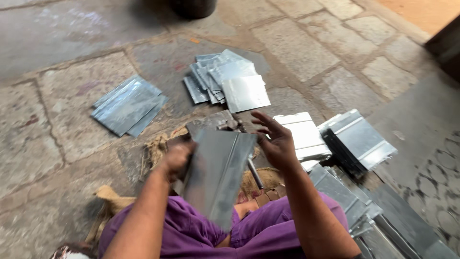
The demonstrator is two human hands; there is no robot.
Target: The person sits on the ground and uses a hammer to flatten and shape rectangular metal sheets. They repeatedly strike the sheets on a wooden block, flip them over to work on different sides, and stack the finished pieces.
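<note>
Two hands on one folded metal sheet [218, 175].
Left hand [176, 158] clenched on its edge; right hand [274, 139] fingers spread, touching.

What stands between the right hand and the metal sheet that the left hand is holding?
Nothing visible does. The right hand is open with spread fingers just beside the upper right edge of the folded metal sheet, which the left hand grips on its left side. Whether the right hand touches it is unclear.
</note>
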